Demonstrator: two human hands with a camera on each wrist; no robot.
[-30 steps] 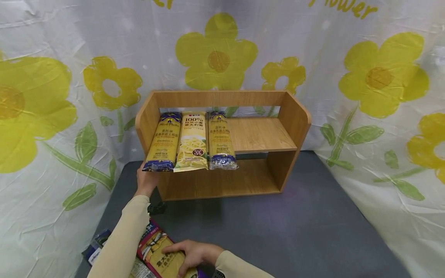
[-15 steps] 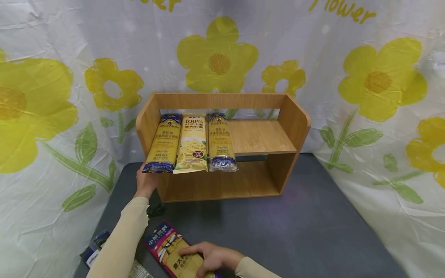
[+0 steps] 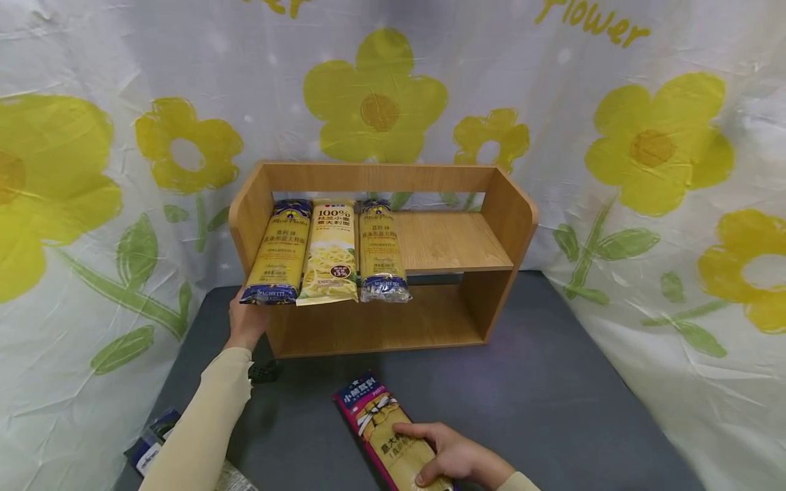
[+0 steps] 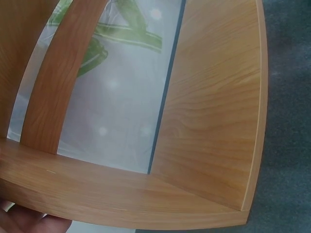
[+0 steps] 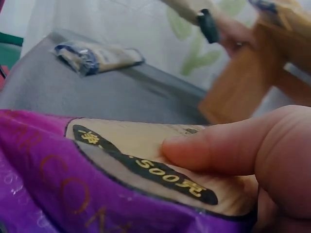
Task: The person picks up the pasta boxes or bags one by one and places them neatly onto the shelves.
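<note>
My right hand (image 3: pixel 451 453) grips a pack of spaghetti (image 3: pixel 374 416), magenta and navy with a clear window, over the table's front middle. The right wrist view shows the thumb (image 5: pixel 214 150) pressed on the purple end of this pack. At the left side of a two-tier wooden shelf (image 3: pixel 454 239), my left hand (image 3: pixel 247 324) holds the side panel. Its fingertips (image 4: pixel 51 224) show at the panel's edge in the left wrist view; the thumb is hidden. On the upper tier, a blue-and-yellow spaghetti pack (image 3: pixel 279 256), a cream pasta pack (image 3: pixel 329 256) and another blue-and-yellow pack (image 3: pixel 382 252) lie side by side.
Another pasta pack (image 5: pixel 104 58) lies at the table's left, mostly behind the left forearm in the head view. The shelf's lower tier (image 3: pixel 381 324) sits below the packs. A flower-printed curtain (image 3: pixel 645 286) surrounds the dark table (image 3: pixel 540 389).
My right hand has carried the magenta spaghetti pack to the right, away from the left forearm and the other pack. The left hand stays at the shelf's side; the head view shifts slightly.
</note>
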